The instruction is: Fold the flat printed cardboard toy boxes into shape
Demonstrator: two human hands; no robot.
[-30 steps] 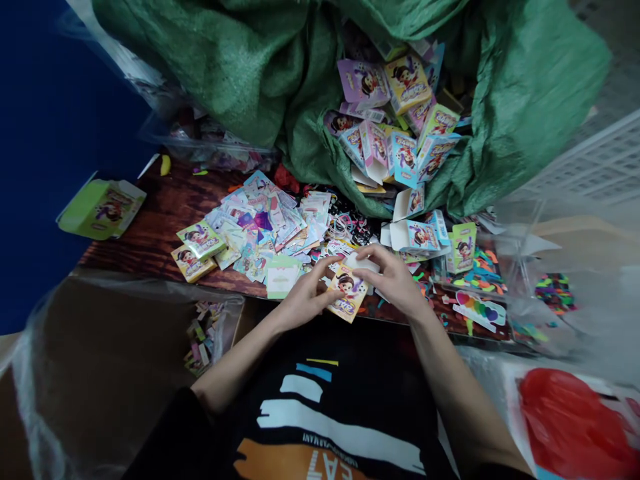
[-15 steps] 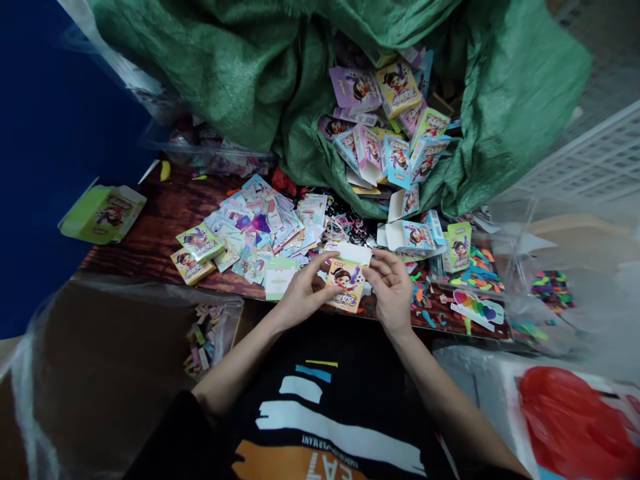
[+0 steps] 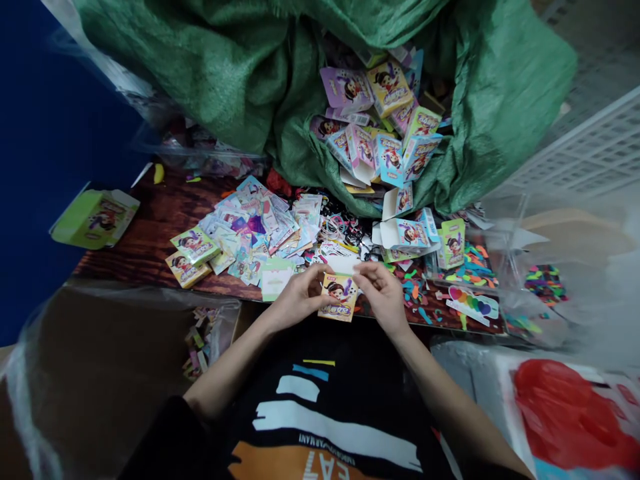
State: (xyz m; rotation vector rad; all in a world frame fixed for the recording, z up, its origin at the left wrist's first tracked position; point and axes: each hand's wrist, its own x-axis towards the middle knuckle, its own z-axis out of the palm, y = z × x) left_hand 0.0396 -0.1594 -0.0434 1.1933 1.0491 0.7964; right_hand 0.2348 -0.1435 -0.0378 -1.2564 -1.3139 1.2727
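Note:
A small yellow cartoon-printed cardboard box [image 3: 340, 298] is held upright in front of my body, its white top flap raised. My left hand [image 3: 299, 298] grips it from the left side, thumb across the printed front. At the top right corner, my right hand [image 3: 384, 295] pinches the white flap between thumb and fingers. Behind the box lie loose printed cards [image 3: 265, 230] in a heap, with a green-and-white card [image 3: 277, 280] near my left hand. Two closed boxes, a green one [image 3: 195, 245] and a yellow one [image 3: 187, 269], lie further left.
A green woven sack [image 3: 240, 87] full of flat and folded boxes [image 3: 390, 157] spills at the back. Open blue boxes [image 3: 413, 233] and colourful small pieces [image 3: 477, 265] lie to the right. A plastic-lined carton [image 3: 125, 373] stands below left; red plastic [image 3: 565, 407] lies below right.
My right thumb has moved off the box's front up to its white flap, which now tilts further back. The view has shifted slightly.

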